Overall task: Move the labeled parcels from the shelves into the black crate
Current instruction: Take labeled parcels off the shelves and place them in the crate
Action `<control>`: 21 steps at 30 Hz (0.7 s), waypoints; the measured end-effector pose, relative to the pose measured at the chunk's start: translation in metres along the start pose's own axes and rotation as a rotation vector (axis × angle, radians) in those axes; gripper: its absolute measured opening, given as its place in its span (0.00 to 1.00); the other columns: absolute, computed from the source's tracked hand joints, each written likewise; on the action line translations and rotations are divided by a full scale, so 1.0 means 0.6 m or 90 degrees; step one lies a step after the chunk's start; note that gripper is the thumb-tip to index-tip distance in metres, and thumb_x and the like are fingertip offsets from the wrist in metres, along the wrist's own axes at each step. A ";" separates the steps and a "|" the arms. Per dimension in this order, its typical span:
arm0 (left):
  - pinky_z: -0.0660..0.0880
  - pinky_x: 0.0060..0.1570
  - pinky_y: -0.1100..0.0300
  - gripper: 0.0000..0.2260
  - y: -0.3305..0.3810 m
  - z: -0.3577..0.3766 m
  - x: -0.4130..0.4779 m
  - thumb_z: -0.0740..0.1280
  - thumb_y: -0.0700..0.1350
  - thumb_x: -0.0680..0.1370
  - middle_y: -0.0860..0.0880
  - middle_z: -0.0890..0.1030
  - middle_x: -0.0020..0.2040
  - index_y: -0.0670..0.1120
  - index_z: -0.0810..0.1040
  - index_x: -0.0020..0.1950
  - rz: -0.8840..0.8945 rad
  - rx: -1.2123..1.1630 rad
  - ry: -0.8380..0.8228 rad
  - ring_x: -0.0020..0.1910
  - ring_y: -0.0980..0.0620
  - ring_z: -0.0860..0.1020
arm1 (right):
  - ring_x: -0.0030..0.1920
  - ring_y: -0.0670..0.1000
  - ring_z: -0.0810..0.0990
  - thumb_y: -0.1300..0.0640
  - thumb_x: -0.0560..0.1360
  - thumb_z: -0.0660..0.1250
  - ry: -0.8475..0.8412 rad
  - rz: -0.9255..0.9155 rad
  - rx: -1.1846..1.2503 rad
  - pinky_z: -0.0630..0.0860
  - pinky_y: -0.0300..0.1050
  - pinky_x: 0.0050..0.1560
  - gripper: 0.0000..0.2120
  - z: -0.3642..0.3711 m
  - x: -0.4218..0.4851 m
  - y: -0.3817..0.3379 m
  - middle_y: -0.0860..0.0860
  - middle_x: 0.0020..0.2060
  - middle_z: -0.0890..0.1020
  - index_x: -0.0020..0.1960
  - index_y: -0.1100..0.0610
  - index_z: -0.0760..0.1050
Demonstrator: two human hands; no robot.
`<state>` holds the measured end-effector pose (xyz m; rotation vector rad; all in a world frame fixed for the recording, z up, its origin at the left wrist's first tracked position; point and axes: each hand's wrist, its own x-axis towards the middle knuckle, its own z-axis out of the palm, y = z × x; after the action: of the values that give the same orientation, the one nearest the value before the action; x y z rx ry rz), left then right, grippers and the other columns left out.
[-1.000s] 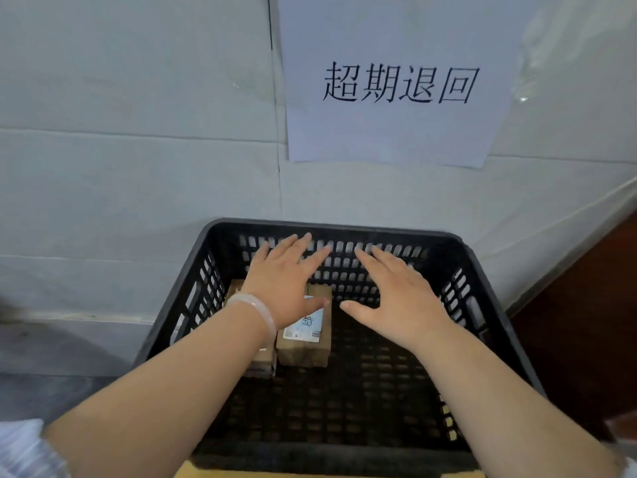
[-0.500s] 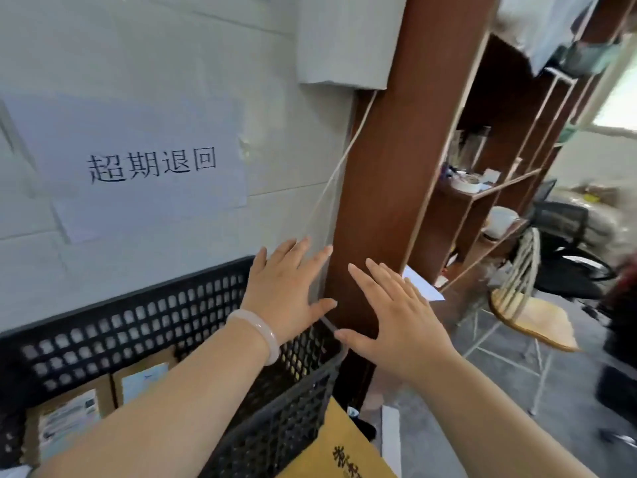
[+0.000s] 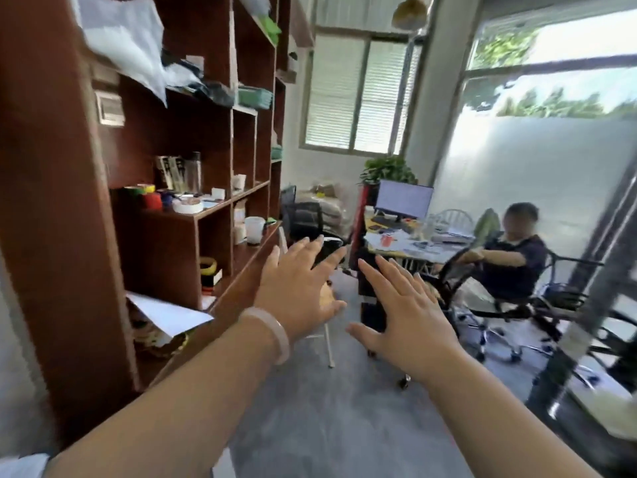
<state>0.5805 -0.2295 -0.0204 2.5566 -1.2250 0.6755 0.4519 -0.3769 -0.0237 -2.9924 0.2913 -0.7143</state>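
My left hand (image 3: 296, 291) and my right hand (image 3: 403, 319) are stretched out in front of me at chest height, fingers spread and straight, holding nothing. A pale bangle sits on my left wrist. The dark red wooden shelves (image 3: 220, 212) stand to my left, with tape rolls, cups, papers and bags on them. The black crate is out of view. I cannot make out any labeled parcel on the shelves in this blurred view.
A person (image 3: 513, 260) sits on a black office chair at a cluttered desk (image 3: 413, 243) with a monitor at right. A white chair (image 3: 324, 332) and another black chair stand ahead by the shelf end. Grey floor (image 3: 327, 408) lies open before me.
My view has swung right, away from the black crate and wall sign, toward the shelves and the room. Both hands stay open and empty in front of me.
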 end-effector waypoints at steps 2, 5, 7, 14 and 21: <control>0.47 0.76 0.40 0.37 0.074 0.023 0.050 0.59 0.68 0.76 0.50 0.49 0.81 0.61 0.45 0.79 0.046 -0.016 -0.003 0.80 0.48 0.47 | 0.78 0.45 0.42 0.29 0.72 0.59 0.025 0.053 -0.020 0.44 0.50 0.77 0.42 -0.021 -0.018 0.074 0.42 0.78 0.44 0.77 0.37 0.39; 0.46 0.76 0.40 0.36 0.181 0.056 0.112 0.58 0.67 0.77 0.50 0.49 0.81 0.61 0.44 0.79 0.121 -0.045 0.005 0.80 0.47 0.46 | 0.78 0.46 0.44 0.27 0.69 0.55 0.053 0.117 -0.051 0.47 0.52 0.77 0.43 -0.038 -0.049 0.179 0.43 0.79 0.46 0.77 0.38 0.40; 0.45 0.76 0.40 0.36 0.243 0.076 0.145 0.59 0.67 0.77 0.51 0.48 0.81 0.62 0.44 0.79 0.163 -0.078 0.007 0.80 0.48 0.47 | 0.78 0.47 0.46 0.27 0.69 0.57 0.061 0.168 -0.076 0.49 0.52 0.77 0.44 -0.052 -0.077 0.236 0.44 0.79 0.48 0.77 0.39 0.43; 0.47 0.76 0.42 0.36 0.440 0.120 0.254 0.61 0.66 0.76 0.54 0.49 0.81 0.62 0.47 0.79 0.342 -0.206 0.031 0.79 0.50 0.47 | 0.78 0.47 0.47 0.33 0.72 0.63 0.111 0.343 -0.173 0.47 0.49 0.77 0.42 -0.115 -0.179 0.363 0.45 0.79 0.49 0.78 0.41 0.45; 0.44 0.77 0.44 0.35 0.603 0.135 0.320 0.59 0.66 0.77 0.53 0.47 0.81 0.63 0.46 0.79 0.531 -0.325 0.025 0.79 0.50 0.45 | 0.78 0.45 0.44 0.36 0.75 0.62 0.190 0.536 -0.272 0.45 0.48 0.78 0.40 -0.174 -0.251 0.412 0.42 0.78 0.48 0.78 0.40 0.44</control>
<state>0.4275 -0.6171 0.0064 1.5687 -2.1247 0.4487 0.2309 -0.5909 -0.0202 -2.6325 1.7575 -1.0459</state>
